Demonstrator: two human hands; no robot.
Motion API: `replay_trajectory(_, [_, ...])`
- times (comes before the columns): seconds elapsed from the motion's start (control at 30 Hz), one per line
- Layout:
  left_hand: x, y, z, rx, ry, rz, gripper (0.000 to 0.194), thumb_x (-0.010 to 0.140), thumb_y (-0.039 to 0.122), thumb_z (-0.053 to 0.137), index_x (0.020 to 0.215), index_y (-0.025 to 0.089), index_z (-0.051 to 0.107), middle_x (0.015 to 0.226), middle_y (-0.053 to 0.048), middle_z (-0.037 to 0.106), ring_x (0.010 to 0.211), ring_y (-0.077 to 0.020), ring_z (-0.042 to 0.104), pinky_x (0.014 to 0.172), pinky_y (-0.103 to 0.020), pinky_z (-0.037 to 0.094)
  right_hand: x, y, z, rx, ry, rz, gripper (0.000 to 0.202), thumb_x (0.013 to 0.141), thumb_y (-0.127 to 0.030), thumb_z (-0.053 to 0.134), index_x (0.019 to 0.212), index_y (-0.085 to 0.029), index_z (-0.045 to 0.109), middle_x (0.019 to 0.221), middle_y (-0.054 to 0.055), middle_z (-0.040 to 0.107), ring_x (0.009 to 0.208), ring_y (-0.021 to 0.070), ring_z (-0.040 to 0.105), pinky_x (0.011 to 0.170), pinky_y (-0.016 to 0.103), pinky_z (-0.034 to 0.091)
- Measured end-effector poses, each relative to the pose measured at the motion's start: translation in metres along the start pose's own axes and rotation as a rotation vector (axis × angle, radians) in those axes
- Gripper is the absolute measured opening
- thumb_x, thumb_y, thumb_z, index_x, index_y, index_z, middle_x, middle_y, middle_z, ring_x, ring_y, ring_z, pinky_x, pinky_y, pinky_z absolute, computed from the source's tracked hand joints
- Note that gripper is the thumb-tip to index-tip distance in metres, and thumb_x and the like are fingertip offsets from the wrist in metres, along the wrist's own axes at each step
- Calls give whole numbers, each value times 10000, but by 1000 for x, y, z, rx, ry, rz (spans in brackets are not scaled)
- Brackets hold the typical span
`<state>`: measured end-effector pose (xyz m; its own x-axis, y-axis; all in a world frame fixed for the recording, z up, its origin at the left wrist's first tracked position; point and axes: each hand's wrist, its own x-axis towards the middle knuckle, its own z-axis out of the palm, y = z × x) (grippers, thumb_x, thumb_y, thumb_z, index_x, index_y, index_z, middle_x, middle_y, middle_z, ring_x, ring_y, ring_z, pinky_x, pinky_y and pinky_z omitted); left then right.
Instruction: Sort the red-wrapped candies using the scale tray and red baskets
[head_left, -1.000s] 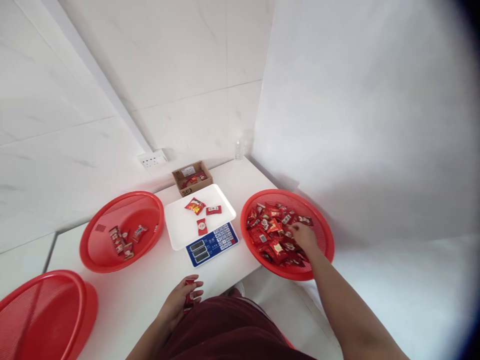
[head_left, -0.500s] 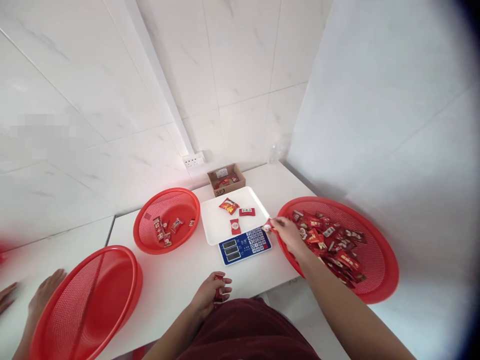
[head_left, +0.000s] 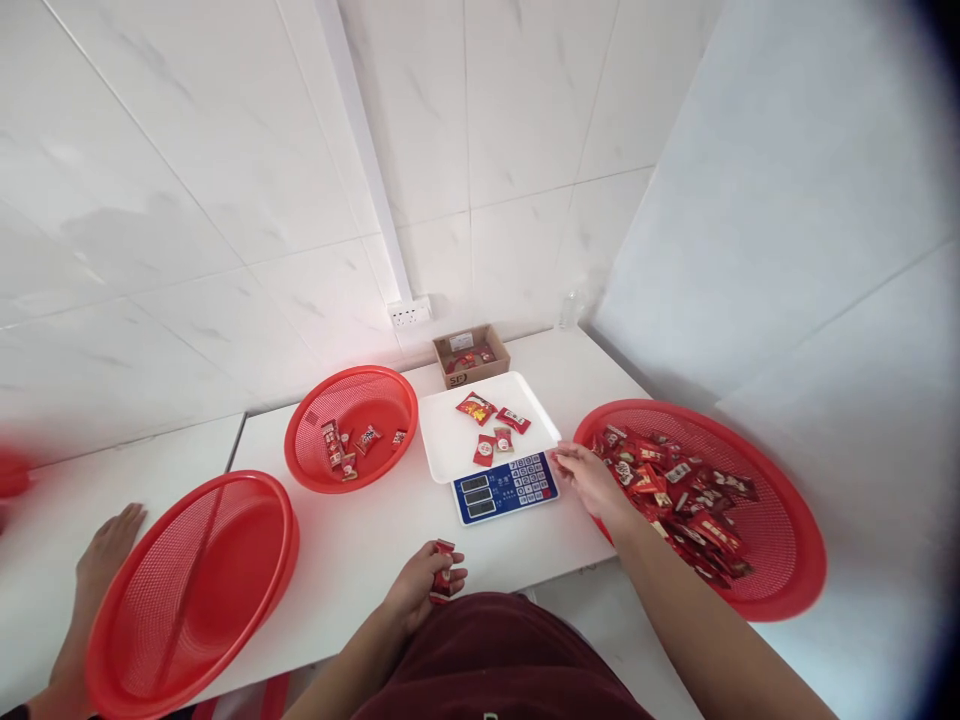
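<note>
A white weighing tray (head_left: 450,440) holds several red wrapped packets (head_left: 475,407), above the blue keypad of a scale (head_left: 506,490). At the tray's right corner is my right hand (head_left: 589,478), its fingers closed together; what they hold, if anything, is too small to make out. My left hand (head_left: 427,580), low in front of my body, grips a red packet (head_left: 444,572). To the right, a red basket (head_left: 806,540) is heaped with small red packets.
A red basket (head_left: 411,400) with a few packets stands left of the scale. Nearer is another red basket (head_left: 289,540), with a person's hand (head_left: 112,545) beside it. Behind the scale sits a cardboard box (head_left: 476,373). A power socket (head_left: 410,312) is on the wall.
Another small packet now lies on the tray, and the packets there have shifted. My right hand no longer shows the packet at its fingertips. The view has turned slightly, moving the scene rightward.
</note>
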<state>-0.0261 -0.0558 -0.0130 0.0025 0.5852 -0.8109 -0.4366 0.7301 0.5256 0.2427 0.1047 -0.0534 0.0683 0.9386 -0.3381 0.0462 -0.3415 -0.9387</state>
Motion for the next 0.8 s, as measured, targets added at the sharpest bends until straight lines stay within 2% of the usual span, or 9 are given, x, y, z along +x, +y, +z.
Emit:
replay_trajectory(0.1, [3, 0, 1, 33, -14, -12, 204, 697, 121, 611, 864, 168, 503, 891, -51, 598, 684, -118, 624, 692, -269, 493, -7, -6, 6, -13, -94, 4, 307, 755, -253, 527, 1057, -212, 568, 1032, 88, 657, 1008, 210, 631, 842, 336, 544])
replay_trajectory(0.2, [5, 1, 3, 60, -33, -2, 190, 694, 99, 596, 863, 157, 530, 850, -36, 582, 676, -106, 612, 689, -254, 493, -13, -30, 30, 146, -207, -39, 449, 738, -265, 579, 1181, -264, 512, 1185, 66, 595, 1102, 195, 586, 926, 344, 505])
replay_trajectory(0.27, [6, 2, 4, 76, -59, 3, 194, 696, 85, 578, 878, 147, 547, 827, -32, 575, 676, -103, 607, 694, -248, 494, -16, -48, 46, 188, -256, -83, 575, 731, -297, 609, 1279, -305, 438, 1338, 56, 491, 1176, 194, 534, 973, 362, 466])
replay_trajectory(0.33, [6, 3, 5, 85, -104, -4, 221, 696, 87, 579, 909, 145, 556, 849, -40, 582, 688, -110, 611, 691, -250, 495, -19, -60, 55, 102, -254, -110, 654, 733, -329, 618, 1340, -323, 375, 1434, 54, 389, 1224, 207, 490, 1013, 385, 418])
replay_trajectory(0.4, [5, 4, 5, 88, -143, -10, 253, 698, 107, 599, 941, 158, 557, 914, -48, 590, 697, -119, 618, 671, -254, 494, -21, -63, 54, -53, -221, -121, 668, 746, -341, 598, 1365, -309, 350, 1462, 64, 352, 1228, 221, 486, 1028, 396, 390])
replay_trajectory(0.53, [4, 6, 4, 85, -135, 8, 261, 718, 169, 646, 959, 175, 547, 1013, -57, 584, 702, -118, 624, 676, -264, 495, -29, -40, 27, -370, -62, -202, 559, 793, -325, 493, 1333, -211, 406, 1381, 118, 452, 1189, 237, 514, 998, 401, 410])
replay_trajectory(0.63, [7, 10, 4, 78, -106, 32, 283, 728, 196, 676, 977, 173, 543, 908, -40, 589, 676, -104, 613, 731, -283, 495, -39, -9, -5, -653, 128, -348, 485, 797, -304, 449, 1250, -131, 482, 1284, 170, 526, 1214, 273, 473, 1034, 450, 358])
replay_trajectory(0.7, [9, 19, 8, 81, -74, 70, 282, 745, 212, 674, 995, 172, 549, 779, -3, 561, 635, -91, 592, 738, -284, 494, -47, 15, -24, -774, 170, -423, 466, 796, -294, 433, 1222, -113, 493, 1249, 185, 545, 1207, 284, 469, 1028, 462, 359])
replay_trajectory(0.8, [13, 46, 22, 83, -60, 149, 266, 782, 225, 640, 1030, 170, 562, 699, 18, 538, 598, -79, 569, 749, -274, 491, -58, 46, -43, -889, 216, -407, 453, 803, -299, 415, 1210, -115, 491, 1216, 190, 558, 1180, 297, 484, 998, 477, 384])
